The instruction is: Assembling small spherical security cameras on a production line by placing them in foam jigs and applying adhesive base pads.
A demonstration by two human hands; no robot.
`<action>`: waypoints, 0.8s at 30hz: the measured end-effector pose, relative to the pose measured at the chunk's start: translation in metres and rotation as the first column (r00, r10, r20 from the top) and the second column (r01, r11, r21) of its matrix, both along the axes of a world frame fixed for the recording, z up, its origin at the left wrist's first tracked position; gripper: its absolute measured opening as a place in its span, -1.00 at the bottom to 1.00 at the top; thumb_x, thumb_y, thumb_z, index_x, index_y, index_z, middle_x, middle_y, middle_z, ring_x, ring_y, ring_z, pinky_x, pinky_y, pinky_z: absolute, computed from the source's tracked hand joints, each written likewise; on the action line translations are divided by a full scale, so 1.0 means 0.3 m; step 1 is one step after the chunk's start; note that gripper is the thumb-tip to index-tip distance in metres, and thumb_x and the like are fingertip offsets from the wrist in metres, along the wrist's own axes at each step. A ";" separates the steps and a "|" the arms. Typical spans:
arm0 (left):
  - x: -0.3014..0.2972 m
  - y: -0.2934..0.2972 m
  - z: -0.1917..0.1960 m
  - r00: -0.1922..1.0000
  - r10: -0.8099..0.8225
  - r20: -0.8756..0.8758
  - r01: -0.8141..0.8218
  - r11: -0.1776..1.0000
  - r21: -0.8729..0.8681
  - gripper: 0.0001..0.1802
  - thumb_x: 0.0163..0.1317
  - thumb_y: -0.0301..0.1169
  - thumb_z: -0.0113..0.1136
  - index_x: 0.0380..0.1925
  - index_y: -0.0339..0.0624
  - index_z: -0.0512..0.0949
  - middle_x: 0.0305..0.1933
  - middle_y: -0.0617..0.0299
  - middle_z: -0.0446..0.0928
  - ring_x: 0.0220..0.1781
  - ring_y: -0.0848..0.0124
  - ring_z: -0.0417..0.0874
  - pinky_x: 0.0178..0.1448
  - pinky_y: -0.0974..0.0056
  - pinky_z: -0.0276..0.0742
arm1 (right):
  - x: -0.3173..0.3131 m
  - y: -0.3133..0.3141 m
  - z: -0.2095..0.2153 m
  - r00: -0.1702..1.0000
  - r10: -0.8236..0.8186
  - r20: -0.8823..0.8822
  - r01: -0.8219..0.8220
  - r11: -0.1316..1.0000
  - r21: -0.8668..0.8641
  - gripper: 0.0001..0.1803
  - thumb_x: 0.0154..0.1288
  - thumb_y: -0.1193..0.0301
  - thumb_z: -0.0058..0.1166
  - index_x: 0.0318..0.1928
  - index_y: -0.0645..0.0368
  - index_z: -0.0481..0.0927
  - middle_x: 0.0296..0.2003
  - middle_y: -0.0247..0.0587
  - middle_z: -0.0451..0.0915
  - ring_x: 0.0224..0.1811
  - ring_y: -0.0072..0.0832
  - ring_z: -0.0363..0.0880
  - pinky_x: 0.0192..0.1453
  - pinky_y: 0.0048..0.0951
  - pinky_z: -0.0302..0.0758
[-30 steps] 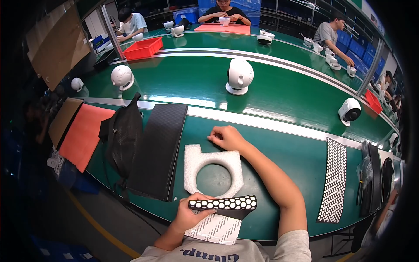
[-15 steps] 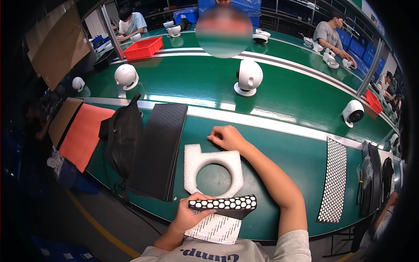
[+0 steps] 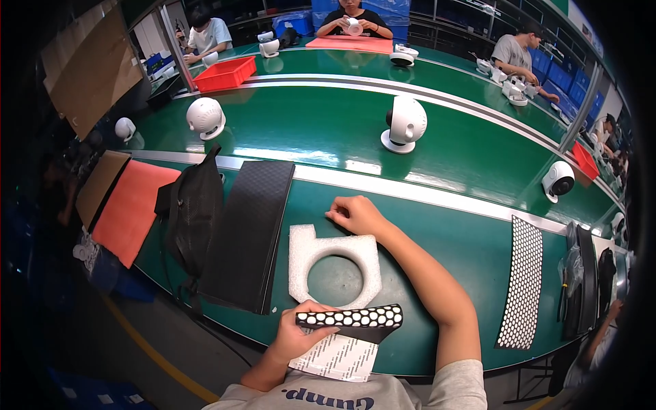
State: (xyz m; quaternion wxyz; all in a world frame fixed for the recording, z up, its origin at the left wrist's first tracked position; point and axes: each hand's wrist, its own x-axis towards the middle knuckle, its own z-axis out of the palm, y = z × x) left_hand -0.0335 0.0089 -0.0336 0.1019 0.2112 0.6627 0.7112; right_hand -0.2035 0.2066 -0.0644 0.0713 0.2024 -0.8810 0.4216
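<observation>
Head view. Left hand (image 3: 298, 336) pinches a black strip punched with white holes (image 3: 350, 320) at its left end, grip pressed on it, holding it level at the near edge of the green surface (image 3: 437, 225), just below the white foam ring (image 3: 333, 265). Right hand (image 3: 357, 214) rests past the ring, fingers loosely curled, holding nothing, apparently steadying.
</observation>
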 end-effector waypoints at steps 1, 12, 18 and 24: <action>-0.001 0.000 0.001 1.000 -0.003 0.002 0.003 1.000 -0.006 -0.77 -0.14 -0.69 0.23 -0.48 -0.35 0.37 -0.29 -0.02 0.54 -0.19 0.39 0.55 -0.10 0.36 0.44 | 0.001 0.002 -0.001 1.000 -0.001 0.000 0.001 1.000 -0.006 -0.77 0.03 0.28 0.06 -0.55 0.19 0.47 -0.65 -0.13 0.49 -0.59 -0.21 0.46 -0.49 -0.31 0.36; -0.004 0.000 0.003 1.000 -0.002 -0.028 0.001 1.000 -0.030 -0.75 -0.15 -0.68 0.24 -0.46 -0.35 0.38 -0.29 -0.01 0.54 -0.19 0.39 0.55 -0.10 0.37 0.44 | 0.000 0.000 0.001 1.000 -0.005 -0.001 0.005 1.000 -0.007 -0.78 0.02 0.29 0.07 -0.55 0.19 0.47 -0.66 -0.13 0.48 -0.60 -0.22 0.45 -0.49 -0.32 0.35; -0.004 -0.003 -0.008 1.000 -0.001 -0.003 0.001 1.000 -0.001 -0.75 -0.15 -0.68 0.24 -0.46 -0.36 0.38 -0.29 -0.01 0.54 -0.20 0.43 0.54 -0.11 0.38 0.44 | -0.002 -0.004 0.003 1.000 -0.006 0.009 0.006 1.000 0.003 -0.77 0.02 0.28 0.07 -0.55 0.19 0.47 -0.66 -0.13 0.48 -0.60 -0.22 0.45 -0.50 -0.32 0.34; -0.007 0.002 -0.009 1.000 -0.009 -0.004 0.009 1.000 -0.006 -0.75 -0.15 -0.67 0.25 -0.46 -0.36 0.38 -0.29 0.00 0.54 -0.20 0.43 0.54 -0.11 0.38 0.44 | 0.001 0.004 0.003 1.000 -0.015 0.002 0.015 1.000 -0.004 -0.77 0.02 0.28 0.07 -0.55 0.20 0.47 -0.66 -0.12 0.48 -0.61 -0.21 0.44 -0.50 -0.32 0.34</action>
